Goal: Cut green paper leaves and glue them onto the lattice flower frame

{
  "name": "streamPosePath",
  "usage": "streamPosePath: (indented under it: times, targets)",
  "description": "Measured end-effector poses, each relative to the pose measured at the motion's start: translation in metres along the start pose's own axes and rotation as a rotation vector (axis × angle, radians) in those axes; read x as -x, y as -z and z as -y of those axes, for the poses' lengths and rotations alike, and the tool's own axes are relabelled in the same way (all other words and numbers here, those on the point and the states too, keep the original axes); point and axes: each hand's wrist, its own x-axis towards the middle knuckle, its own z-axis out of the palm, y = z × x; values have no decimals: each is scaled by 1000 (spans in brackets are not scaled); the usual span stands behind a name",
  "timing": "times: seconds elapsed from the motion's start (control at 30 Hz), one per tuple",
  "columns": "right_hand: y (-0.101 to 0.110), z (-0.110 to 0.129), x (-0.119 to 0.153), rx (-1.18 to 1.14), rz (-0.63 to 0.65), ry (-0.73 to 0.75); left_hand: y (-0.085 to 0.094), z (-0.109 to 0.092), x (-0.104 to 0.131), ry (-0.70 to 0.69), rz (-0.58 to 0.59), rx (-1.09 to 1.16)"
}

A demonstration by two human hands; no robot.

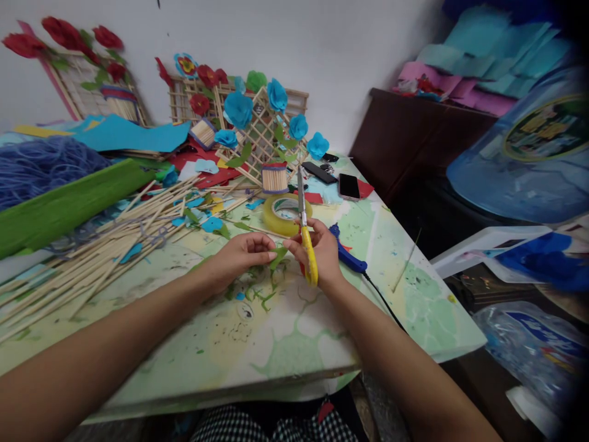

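Between my two hands is a small green paper piece [278,258], pinched at its left edge by my left hand [251,253]. The thumb and finger of my right hand [322,248] touch its other side. Yellow-handled scissors [311,261] also hang in my right hand, blades pointing away toward the wall. Green paper scraps [257,294] lie on the table just below the hands. Behind the scissors a roll of clear yellow tape [271,218] lies flat, and a blue glue gun [352,258] with a black cord lies right of my right hand.
Thin wooden sticks [105,245] and a green paper roll [78,199] cover the table's left side. Stick lattices with blue paper flowers [238,109] stand at the back, near a phone [348,186]. A large blue water bottle [519,153] stands at the right, beyond the table edge [414,236].
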Motion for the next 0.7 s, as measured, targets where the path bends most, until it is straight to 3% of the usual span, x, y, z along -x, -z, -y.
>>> streamPosePath:
  times: [0.7]
  targets:
    - [-6, -7, 4, 44, 92, 27, 3, 4, -4, -112, -95, 65]
